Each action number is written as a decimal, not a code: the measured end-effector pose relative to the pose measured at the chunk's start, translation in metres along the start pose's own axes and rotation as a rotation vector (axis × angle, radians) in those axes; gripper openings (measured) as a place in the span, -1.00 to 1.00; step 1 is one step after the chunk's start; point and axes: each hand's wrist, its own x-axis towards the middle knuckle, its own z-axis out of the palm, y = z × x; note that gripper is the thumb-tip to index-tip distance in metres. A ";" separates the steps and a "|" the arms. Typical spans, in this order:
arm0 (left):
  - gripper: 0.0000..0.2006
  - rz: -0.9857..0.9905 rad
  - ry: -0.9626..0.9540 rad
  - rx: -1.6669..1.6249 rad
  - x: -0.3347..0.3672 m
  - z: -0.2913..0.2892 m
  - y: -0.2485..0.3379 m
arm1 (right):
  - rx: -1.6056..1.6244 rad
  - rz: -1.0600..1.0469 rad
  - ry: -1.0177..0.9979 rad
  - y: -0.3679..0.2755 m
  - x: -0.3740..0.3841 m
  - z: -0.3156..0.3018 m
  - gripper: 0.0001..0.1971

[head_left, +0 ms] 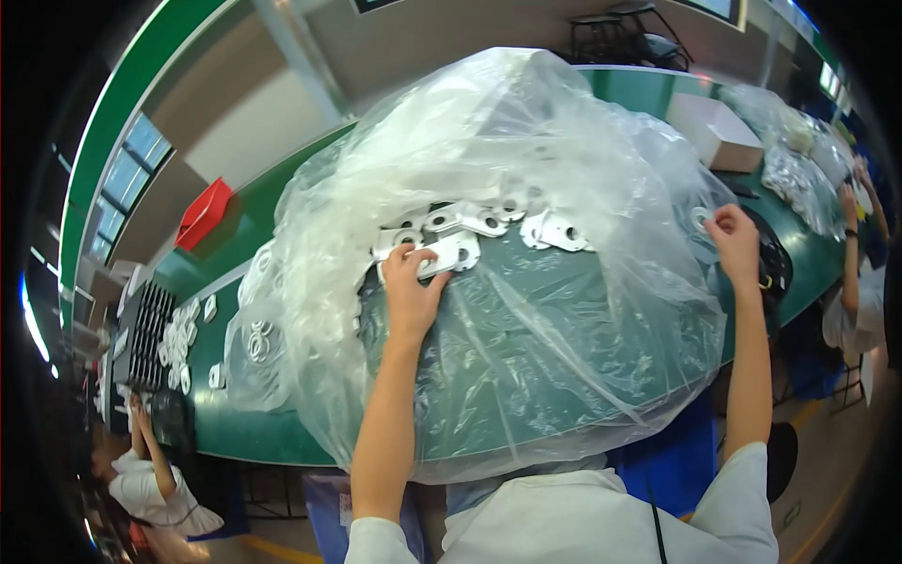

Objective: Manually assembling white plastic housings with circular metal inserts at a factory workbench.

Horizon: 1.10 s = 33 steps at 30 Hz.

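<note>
A: Where's the L hand (406, 287) at?
B: It's curling narrow over a flat, round-ended white plate w/ a hole (451, 257), thumb & fingertips prob. pinching it. Plate's lying at the opening of a huge, crinkled clear plastic bag (536, 376) that's spreading over the long green table (240, 432).
A: & the R hand (738, 242)?
B: Hovering out R, fingertips bunching close together beside a small, thin white ring (699, 215). Can't tell if it's gripping ring, bag film or nothing.
A: How far along?
B: Prob. mid-batch. One plate's being handled; several similar white plates (476, 222) are lying loose just beyond, some overlapping, under the bag's raised film. Can't tell which are done vs. left, they aren't forming separate piles.
A: Anything L?
B: Yep, a smaller clear plastic bag (272, 390) is sitting beside the huge one, holding white rings (256, 340). More loose white parts (175, 346) are lying farther L, near a black ridged rack (146, 334). Can't tell their status either.
</note>
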 end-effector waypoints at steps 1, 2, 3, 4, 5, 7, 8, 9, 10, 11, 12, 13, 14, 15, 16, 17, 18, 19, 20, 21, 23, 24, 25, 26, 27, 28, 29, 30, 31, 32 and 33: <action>-0.71 0.009 0.028 -0.001 0.001 -0.005 0.005 | 0.135 -0.018 0.011 -0.016 -0.004 0.000 -0.88; -0.75 0.045 0.070 0.034 0.004 -0.014 0.011 | 0.266 -0.033 0.025 -0.036 -0.011 0.002 -0.89; -0.78 0.082 0.110 0.072 0.005 -0.023 0.017 | 0.370 -0.045 -0.039 -0.056 -0.019 0.009 -0.88; -0.78 0.116 0.162 0.069 0.006 -0.029 0.019 | 0.473 -0.058 -0.099 -0.076 -0.027 0.018 -0.86; -0.78 0.102 0.166 -0.001 0.005 -0.033 0.028 | 0.469 -0.041 -0.181 -0.089 -0.034 0.028 -0.87; -0.76 0.074 0.170 -0.230 0.000 -0.033 0.040 | 0.603 -0.073 -0.346 -0.138 -0.057 0.039 -0.90; -0.76 -0.046 0.102 -0.452 -0.007 -0.027 0.038 | 0.630 -0.133 -0.393 -0.157 -0.065 0.053 -0.90; -0.76 -0.168 0.031 -0.674 -0.012 -0.022 0.038 | 0.654 -0.194 -0.440 -0.171 -0.072 0.070 -0.90; -0.79 -0.248 -0.112 -0.723 -0.014 -0.026 0.039 | 0.680 -0.306 -0.400 -0.186 -0.078 0.087 -0.88; -0.79 -0.254 -0.107 -0.717 -0.018 -0.026 0.040 | 0.708 -0.416 -0.365 -0.197 -0.085 0.106 -0.86; -0.81 -0.365 -0.160 -0.877 -0.018 -0.023 0.046 | 0.655 -0.546 -0.311 -0.200 -0.088 0.119 -0.84; -0.83 -0.477 -0.211 -1.027 -0.018 -0.021 0.047 | 0.608 -0.676 -0.259 -0.200 -0.091 0.133 -0.82; -0.80 -0.414 -0.264 -1.022 -0.020 -0.021 0.042 | 0.580 -0.696 -0.243 -0.201 -0.095 0.143 -0.83; -0.76 -0.412 -0.254 -1.165 -0.021 -0.020 0.038 | 0.551 -0.714 -0.228 -0.201 -0.100 0.152 -0.83; -0.70 -0.413 -0.243 -1.310 -0.022 -0.020 0.043 | 0.508 -0.724 -0.255 -0.195 -0.103 0.160 -0.83; -0.62 -0.435 -0.245 -1.419 -0.019 -0.024 0.051 | 0.514 -0.725 -0.268 -0.194 -0.107 0.165 -0.83; -0.59 -0.473 -0.249 -1.434 -0.018 -0.026 0.053 | 0.495 -0.742 -0.253 -0.192 -0.110 0.169 -0.81; -0.56 -0.509 -0.253 -1.451 -0.018 -0.028 0.055 | 0.474 -0.761 -0.238 -0.192 -0.113 0.171 -0.80; -0.56 -0.539 -0.210 -1.455 -0.019 -0.026 0.057 | 0.461 -0.794 -0.260 -0.191 -0.114 0.172 -0.78; -0.56 -0.550 -0.200 -1.454 -0.022 -0.023 0.054 | 0.464 -0.795 -0.273 -0.192 -0.117 0.172 -0.78; -0.59 -0.559 -0.186 -1.338 -0.020 -0.018 0.047 | 0.379 -0.870 -0.326 -0.194 -0.120 0.171 -0.75; -0.63 -0.584 -0.133 -1.341 -0.020 -0.016 0.046 | 0.367 -0.868 -0.372 -0.193 -0.120 0.172 -0.72; -0.63 -0.589 -0.126 -1.341 -0.019 -0.015 0.048 | 0.369 -0.870 -0.379 -0.192 -0.120 0.173 -0.72; -0.63 -0.586 -0.091 -1.305 -0.018 -0.013 0.049 | 0.338 -0.913 -0.372 -0.190 -0.119 0.174 -0.70; -0.62 -0.582 -0.057 -1.268 -0.017 -0.012 0.048 | 0.306 -0.957 -0.363 -0.190 -0.119 0.175 -0.69; -0.65 -0.602 -0.049 -1.277 -0.017 -0.012 0.046 | 0.309 -0.958 -0.369 -0.192 -0.120 0.175 -0.69; -0.65 -0.606 -0.043 -1.276 -0.017 -0.013 0.045 | 0.389 -0.863 -0.333 -0.196 -0.121 0.173 -0.66; -0.66 -0.590 -0.023 -1.252 -0.017 -0.013 0.045 | 0.468 -0.767 -0.298 -0.199 -0.123 0.173 -0.63; -0.68 -0.574 -0.003 -1.229 -0.016 -0.014 0.046 | 0.470 -0.769 -0.304 -0.199 -0.126 0.176 -0.63; -0.68 -0.578 0.006 -1.226 -0.017 -0.014 0.046 | 0.722 -0.468 -0.458 -0.201 -0.131 0.181 -0.59; -0.68 -0.541 0.001 -1.158 -0.017 -0.014 0.046 | 0.957 -0.147 -0.605 -0.201 -0.134 0.188 -0.54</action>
